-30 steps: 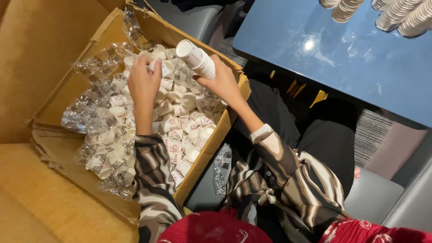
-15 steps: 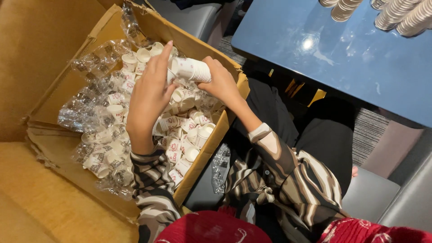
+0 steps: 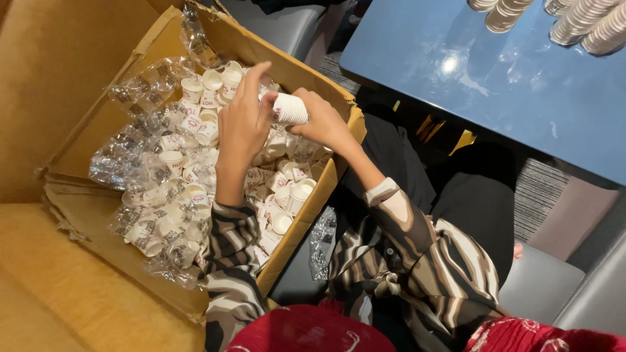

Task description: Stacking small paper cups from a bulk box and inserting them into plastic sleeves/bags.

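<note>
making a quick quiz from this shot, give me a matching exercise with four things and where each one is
Things:
1. stack of white cups
2. cardboard box
3. blue table
4. scrap of clear plastic

Places:
a. upper right, with cup stacks at its far edge
b. between the left hand and right hand
c. on the yellow seat, full of loose cups
d. outside the box, by the striped sleeve

Pairs: 1-b, 2-c, 3-a, 4-d

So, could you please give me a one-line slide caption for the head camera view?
Both hands, left hand and right hand, hold a short stack of white paper cups over a cardboard box of loose cups.
</note>
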